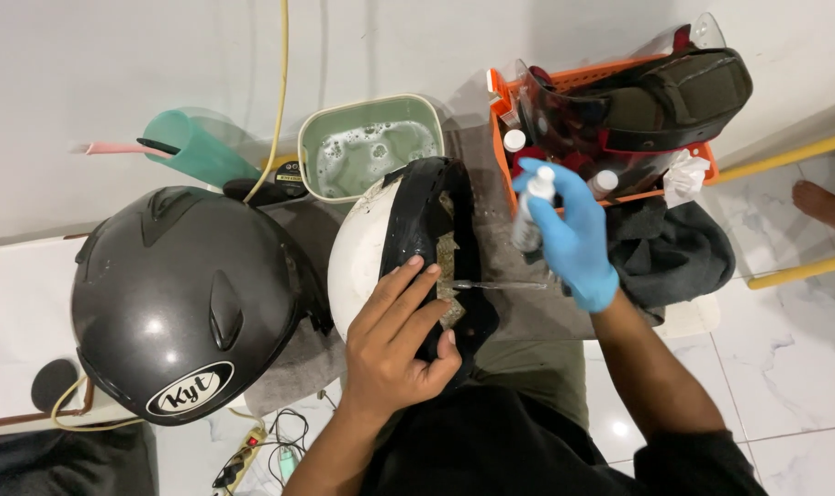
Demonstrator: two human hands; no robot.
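While the white open-face helmet shell [367, 253] is steadied by the spread bare left hand [401, 342], a small clear spray bottle [530, 213] is gripped in the blue-gloved right hand [573, 234] (fingers wrapped round it); spraying is judged under way, and the nozzle needs aiming at the worn lining.

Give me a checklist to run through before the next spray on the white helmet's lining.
1. Left hand steadies the white helmet at its black rim: ok.
2. Right hand, in a blue glove, grips the small spray bottle: ok.
3. Nozzle points at the worn lining: cannot tell.
4. Left fingers lie out of the spray's path: not ok, they lie beside the lining.
5. Basin of soapy water stands behind the helmet: ok.
6. Grey helmet sits apart on the left: ok.
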